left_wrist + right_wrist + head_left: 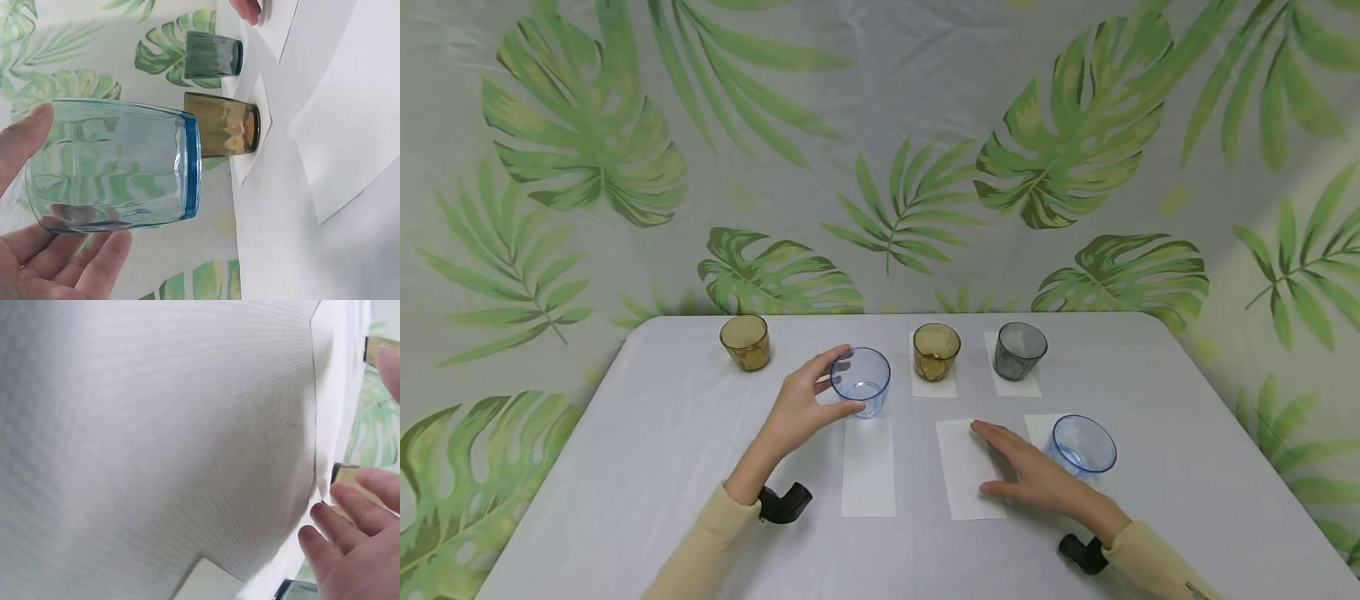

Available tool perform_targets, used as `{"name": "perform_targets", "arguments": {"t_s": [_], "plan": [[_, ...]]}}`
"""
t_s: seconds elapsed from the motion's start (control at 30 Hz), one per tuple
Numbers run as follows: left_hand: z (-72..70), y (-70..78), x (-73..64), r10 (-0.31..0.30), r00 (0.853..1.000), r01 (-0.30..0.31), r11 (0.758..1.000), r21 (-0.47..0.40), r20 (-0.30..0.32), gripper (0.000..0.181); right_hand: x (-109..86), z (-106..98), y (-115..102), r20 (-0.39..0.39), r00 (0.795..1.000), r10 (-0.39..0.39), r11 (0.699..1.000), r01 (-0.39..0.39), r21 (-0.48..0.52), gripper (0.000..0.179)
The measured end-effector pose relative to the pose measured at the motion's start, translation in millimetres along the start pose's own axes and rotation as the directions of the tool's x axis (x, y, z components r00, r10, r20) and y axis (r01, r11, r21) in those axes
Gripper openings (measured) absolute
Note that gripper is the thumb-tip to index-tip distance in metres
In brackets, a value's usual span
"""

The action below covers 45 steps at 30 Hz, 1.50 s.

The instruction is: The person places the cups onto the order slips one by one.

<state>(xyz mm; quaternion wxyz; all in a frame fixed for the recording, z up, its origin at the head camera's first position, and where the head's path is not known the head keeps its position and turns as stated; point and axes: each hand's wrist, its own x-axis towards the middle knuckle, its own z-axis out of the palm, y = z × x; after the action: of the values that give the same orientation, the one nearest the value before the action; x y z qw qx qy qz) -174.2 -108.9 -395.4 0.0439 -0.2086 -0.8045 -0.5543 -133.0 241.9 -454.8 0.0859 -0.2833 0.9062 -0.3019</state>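
Note:
My left hand (801,408) grips a clear blue glass (862,385) around its sides, thumb on one side and fingers on the other. In the left wrist view the blue glass (119,165) is upright, its thick base above the tabletop. Below it lies a white paper strip (868,475). My right hand (1037,477) is over another white paper (967,475), fingers extended and thumb apart, holding nothing. Just beyond the right wrist stands a second blue glass (1084,446) on a paper (1039,427), its lower part partly hidden by the hand.
Along the back stand an amber glass (748,346) at left, another amber glass (936,354) on paper and a grey glass (1019,354) on paper. The white-covered table (625,467) ends at a leaf-patterned cloth (910,100). Black wrist cameras (785,504) jut from both wrists.

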Motion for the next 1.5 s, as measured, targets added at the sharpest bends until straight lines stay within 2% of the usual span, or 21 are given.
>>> {"name": "perform_targets", "arguments": {"t_s": [0.43,0.87,1.13,1.5], "plan": [[15.4,1.8,2.4,0.012,0.998,-0.012,1.000,0.000,0.065,0.074,-2.7,5.8,5.4,0.005,1.000,-0.002,1.000,0.003,-0.015,0.081],[26.7,3.2,-0.4,0.007,0.994,-0.005,1.000,-0.016,0.105,0.076,-3.8,6.8,3.9,0.043,0.999,0.006,1.000,-0.006,-0.021,0.080],[35.3,1.8,0.5,0.022,0.991,-0.019,1.000,-0.025,0.134,0.075,-3.4,7.5,0.4,0.034,0.999,0.009,1.000,-0.008,-0.030,0.081],[48.7,6.0,0.6,0.018,0.984,-0.012,0.999,-0.034,0.176,0.074,-1.1,10.4,-0.9,0.034,0.998,0.052,0.997,-0.049,-0.064,0.081]]}}
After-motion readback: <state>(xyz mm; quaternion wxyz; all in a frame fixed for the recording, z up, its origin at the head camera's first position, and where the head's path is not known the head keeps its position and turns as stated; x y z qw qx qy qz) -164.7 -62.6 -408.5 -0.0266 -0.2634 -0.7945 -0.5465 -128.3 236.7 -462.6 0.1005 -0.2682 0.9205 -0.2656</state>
